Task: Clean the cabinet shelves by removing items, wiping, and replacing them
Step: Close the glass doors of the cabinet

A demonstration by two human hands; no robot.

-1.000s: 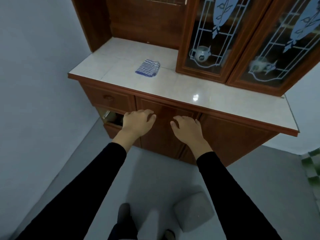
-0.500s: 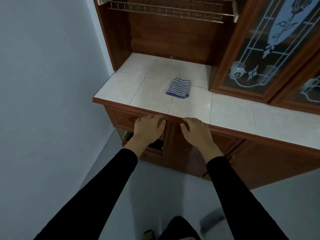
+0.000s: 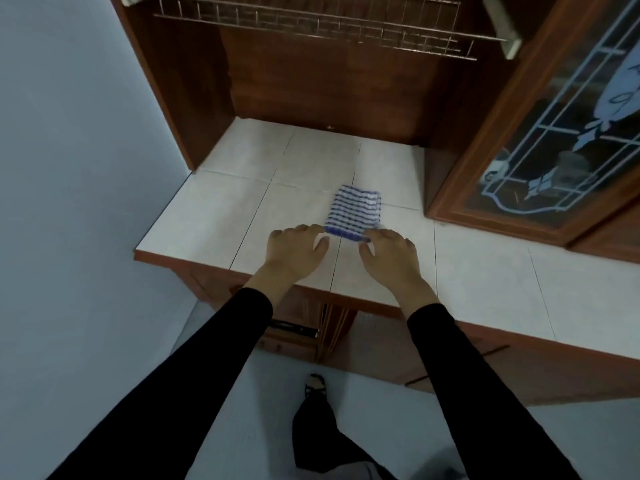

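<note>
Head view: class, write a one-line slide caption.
Over the tiled counter, the left hand and right hand reach, fingers relaxed, for a folded blue-striped cloth.

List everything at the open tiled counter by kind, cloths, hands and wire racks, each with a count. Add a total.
Striped cloth: 1
Hands: 2 (left hand, right hand)
Wire rack: 1
Total: 4

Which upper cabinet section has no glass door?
The left bay under the wire rack; the one to its right sits behind a patterned glass door.
</note>
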